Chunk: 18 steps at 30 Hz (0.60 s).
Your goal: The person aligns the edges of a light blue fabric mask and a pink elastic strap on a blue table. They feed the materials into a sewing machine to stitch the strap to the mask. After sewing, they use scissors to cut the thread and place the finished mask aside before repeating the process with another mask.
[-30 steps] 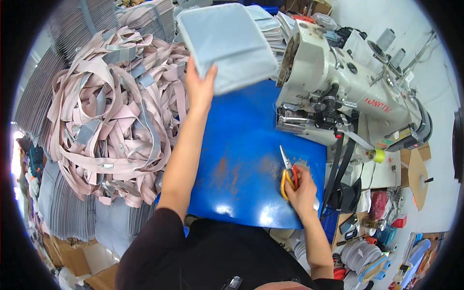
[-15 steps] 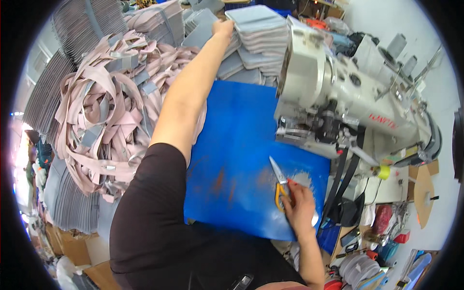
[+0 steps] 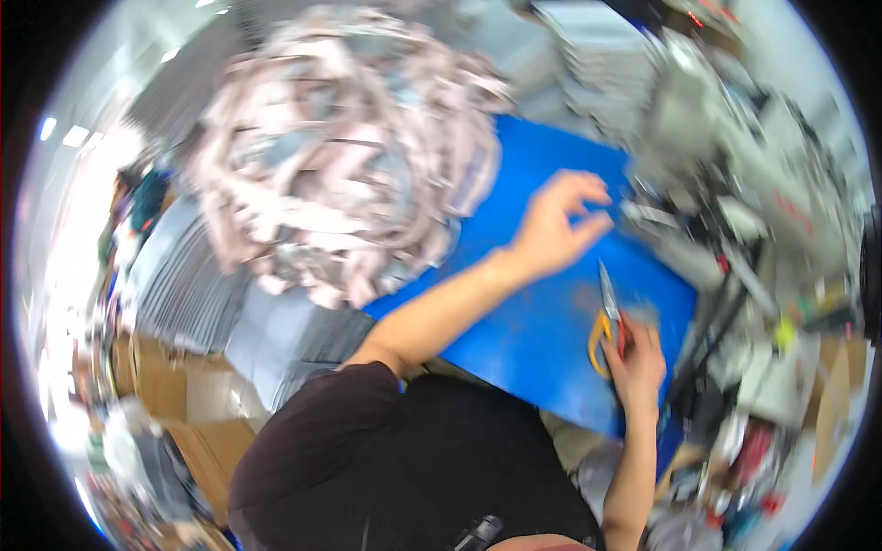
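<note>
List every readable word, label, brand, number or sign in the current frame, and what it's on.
None legible.
Sewing machine: red lettering on its pale body, too blurred to read.
Scissors: no text discernible.
Clutter at lower right: too small and blurred to tell.

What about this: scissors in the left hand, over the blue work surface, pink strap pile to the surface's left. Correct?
Wrong hand: the head view shows the scissors in the right hand, not the left hand. The rest stands: they are over the blue work surface, with the pink strap pile to its left.
</note>
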### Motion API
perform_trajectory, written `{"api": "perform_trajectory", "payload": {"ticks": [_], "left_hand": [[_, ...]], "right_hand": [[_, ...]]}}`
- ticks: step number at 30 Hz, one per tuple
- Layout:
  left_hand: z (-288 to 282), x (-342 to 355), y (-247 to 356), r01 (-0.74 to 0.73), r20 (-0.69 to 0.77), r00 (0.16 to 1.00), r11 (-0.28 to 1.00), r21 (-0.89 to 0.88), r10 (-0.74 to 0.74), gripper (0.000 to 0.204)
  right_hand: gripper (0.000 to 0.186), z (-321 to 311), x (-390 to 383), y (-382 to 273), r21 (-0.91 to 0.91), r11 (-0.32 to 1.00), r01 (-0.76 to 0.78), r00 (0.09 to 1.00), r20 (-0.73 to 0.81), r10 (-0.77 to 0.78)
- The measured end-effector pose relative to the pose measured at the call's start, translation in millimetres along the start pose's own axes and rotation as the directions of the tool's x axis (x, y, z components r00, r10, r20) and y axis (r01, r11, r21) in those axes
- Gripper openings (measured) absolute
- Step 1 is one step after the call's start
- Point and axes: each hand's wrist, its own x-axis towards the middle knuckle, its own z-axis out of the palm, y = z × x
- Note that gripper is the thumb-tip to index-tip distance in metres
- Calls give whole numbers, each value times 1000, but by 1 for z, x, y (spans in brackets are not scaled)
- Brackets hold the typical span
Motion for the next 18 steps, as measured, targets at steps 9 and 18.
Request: {"api": "perform_trajectory", "payload": {"ticks": [9,18], "left_hand": [[-243,63,142,-192,50,958,499,845,283,21],[-472,225,97,267,-270,963,-138,954,-7,55]], "right_hand": [[54,3,-14,-9,3,999,-36,997,-72,36],[53,16,-13,-10,-27,999,18,996,-90,-21]]}}
